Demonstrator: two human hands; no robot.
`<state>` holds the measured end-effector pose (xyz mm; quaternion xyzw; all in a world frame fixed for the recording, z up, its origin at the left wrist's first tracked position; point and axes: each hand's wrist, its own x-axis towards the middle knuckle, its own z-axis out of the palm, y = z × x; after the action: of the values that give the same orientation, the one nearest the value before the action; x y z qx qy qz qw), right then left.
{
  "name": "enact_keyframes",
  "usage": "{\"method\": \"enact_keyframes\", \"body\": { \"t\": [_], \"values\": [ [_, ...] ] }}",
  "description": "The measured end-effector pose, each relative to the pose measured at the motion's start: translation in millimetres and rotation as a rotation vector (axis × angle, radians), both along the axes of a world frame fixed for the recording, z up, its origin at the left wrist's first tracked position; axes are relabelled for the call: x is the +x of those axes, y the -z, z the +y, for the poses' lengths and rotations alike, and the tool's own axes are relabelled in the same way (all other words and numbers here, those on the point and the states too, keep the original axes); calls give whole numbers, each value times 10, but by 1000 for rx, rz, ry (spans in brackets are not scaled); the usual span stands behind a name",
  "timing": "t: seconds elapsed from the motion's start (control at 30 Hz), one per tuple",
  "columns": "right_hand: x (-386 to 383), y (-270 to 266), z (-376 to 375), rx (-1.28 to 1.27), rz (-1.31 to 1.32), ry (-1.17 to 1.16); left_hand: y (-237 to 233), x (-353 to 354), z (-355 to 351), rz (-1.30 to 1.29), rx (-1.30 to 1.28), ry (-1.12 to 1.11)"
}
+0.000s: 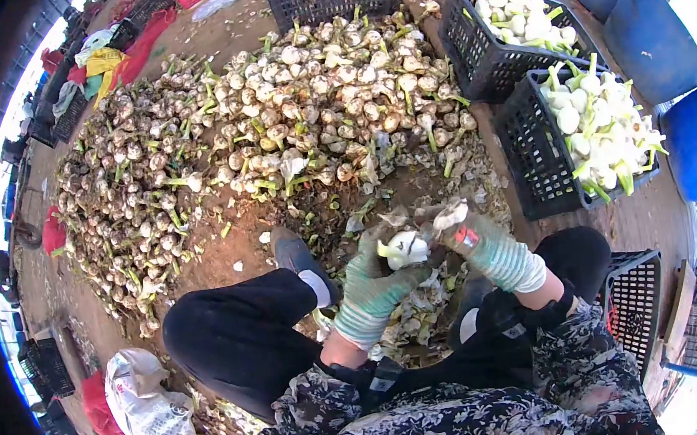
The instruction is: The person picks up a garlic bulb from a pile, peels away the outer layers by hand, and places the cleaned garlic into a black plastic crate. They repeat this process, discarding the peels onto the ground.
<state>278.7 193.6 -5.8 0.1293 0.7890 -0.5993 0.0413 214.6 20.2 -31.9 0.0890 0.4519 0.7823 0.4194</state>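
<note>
A white garlic bulb (404, 250) with a short green stem end rests in my left hand (372, 286), whose gloved fingers wrap round it. Just right of the bulb is my right hand (485, 246), also in a green and white glove, with its fingers closed. Something pale and papery shows at its fingertips, too blurred to name. Below both hands, between my legs, lies a heap of loose garlic skins (421, 315). A large pile of unpeeled garlic (336, 93) spreads over the floor in front of me.
Two black crates of clean white garlic (518, 151) (466, 47) stand at the right. Another black crate (332, 1) is beyond the pile. Blue barrels (696, 142) line the far right. A white sack (151, 413) lies at lower left, and an empty-looking crate (633, 295) sits by my right knee.
</note>
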Motion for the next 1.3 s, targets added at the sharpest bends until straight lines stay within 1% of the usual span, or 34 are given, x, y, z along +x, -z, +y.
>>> {"method": "enact_keyframes", "body": {
  "t": [0.03, 0.07, 0.13, 0.17, 0.2, 0.27, 0.3, 0.33, 0.37, 0.4, 0.43, 0.47, 0.53, 0.57, 0.6, 0.63, 0.67, 0.7, 0.73, 0.8, 0.83, 0.87, 0.9, 0.93, 0.97, 1.0, 1.03, 1.07, 1.1, 1.13, 1.17, 1.2, 1.27, 1.3],
  "values": [
    [-62, -52, -55, -12, -62, -82, 42, -3, 17, 150, -84, -28],
    [-84, -18, -109, -11, -63, -81, 78, -3, 33, 300, -168, -56],
    [-105, 169, -245, 30, 199, 52, 101, 26, 30, 269, -157, -64],
    [-184, 265, -378, 52, 302, 162, 86, 42, 13, 398, -143, -81],
    [-175, 252, -365, 51, 301, 162, 58, 46, -1, 528, -130, -97],
    [-221, 11, -351, -36, -87, 314, -43, 1, -23, 507, -179, -35],
    [-233, 42, -323, -139, -191, 404, -28, 4, -7, 408, -162, -14],
    [-210, 185, -293, -141, -191, 407, -5, 2, 7, 309, -145, 10],
    [-173, 374, -264, -503, 75, 430, 57, -19, 28, 533, -124, -48],
    [-99, 518, -243, -860, 345, 437, 72, -32, 25, 531, -125, -49],
    [23, 167, -289, -229, 174, 426, 68, -52, 21, 484, -178, -78],
    [13, 139, -300, -230, 171, 425, 63, -73, 20, 436, -231, -107],
    [-24, 107, -321, 25, 398, 108, 58, -88, 24, 431, -191, -96],
    [-43, 31, -237, 216, 265, 15, 66, -80, 27, 401, -178, -103],
    [-12, -15, -202, 216, 265, 20, 77, -69, 26, 371, -165, -109],
    [8, -53, -170, -174, 102, 85, 101, -66, 21, 146, -36, -93],
    [8, -70, -149, -562, -65, 145, 101, -82, 17, 149, -35, -95],
    [12, 49, -203, -784, -71, 366, 94, -94, 7, 62, 20, -69],
    [36, 148, -212, -787, -71, 369, 89, -95, 3, -26, 73, -40],
    [57, 289, -211, -362, 217, 228, 64, -80, 38, 0, 81, -50],
    [32, 322, -254, -576, 204, 262, 49, -53, 53, 24, 45, -73],
    [11, 289, -339, -578, 207, 268, 35, -33, 72, 48, 9, -94],
    [-1, 227, -441, -312, 314, 331, 26, -23, 92, 210, -32, -95],
    [-3, 195, -489, -42, 416, 390, 60, -12, 92, 212, -32, -89],
    [-38, 297, -427, -440, 312, 495, 126, 1, 81, 138, -13, -56],
    [-25, 406, -398, -654, 203, 643, 163, 15, 68, 62, 4, -26],
    [-76, 381, -477, -557, 344, 637, 139, 50, 111, 111, 32, -88],
    [-132, 328, -548, -456, 484, 630, 112, 52, 116, 112, 32, -83],
    [-128, 268, -542, -453, 485, 635, 89, 55, 124, 244, -36, -82],
    [-117, 202, -537, -109, 373, 610, 78, 62, 129, 376, -102, -78],
    [-120, 164, -523, 232, 255, 570, 122, 75, 115, 391, -102, -50],
    [-146, 167, -500, 234, 257, 566, 111, 70, 117, 391, -100, -55],
    [-190, 265, -475, -598, -63, 802, 82, 64, 97, 294, -86, -41],
    [-156, 560, -393, -835, -24, 751, 131, 53, 78, 294, -95, -35]
  ]
}}
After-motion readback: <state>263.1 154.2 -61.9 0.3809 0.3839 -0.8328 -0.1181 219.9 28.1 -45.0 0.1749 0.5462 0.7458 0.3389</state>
